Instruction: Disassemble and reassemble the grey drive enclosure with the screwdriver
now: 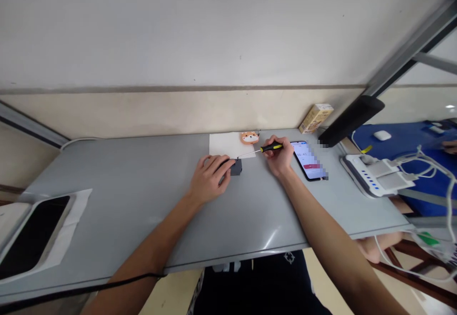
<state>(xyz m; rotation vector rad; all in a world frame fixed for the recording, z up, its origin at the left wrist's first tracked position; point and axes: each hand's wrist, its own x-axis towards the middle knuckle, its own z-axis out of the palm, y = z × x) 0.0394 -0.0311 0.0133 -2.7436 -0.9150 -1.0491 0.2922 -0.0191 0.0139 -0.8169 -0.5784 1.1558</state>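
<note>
My left hand (pixel 209 178) rests on the grey table (pixel 143 196) with its fingers pressed on a small dark block (pixel 236 167), holding it down. My right hand (pixel 279 155) is closed round a screwdriver (pixel 266 149) with a yellow and black handle. Its thin shaft points left and its tip meets the top of the dark block. Behind the block lies a white sheet of paper (pixel 224 143), and on it an orange bear-shaped object (pixel 249 137).
A phone (pixel 307 160) with a lit screen lies just right of my right hand. A small carton (pixel 315 117) stands by the wall. A white power strip (pixel 371 176) with plugs and cables sits at the right. A black-screened device (pixel 30 236) lies at the left edge.
</note>
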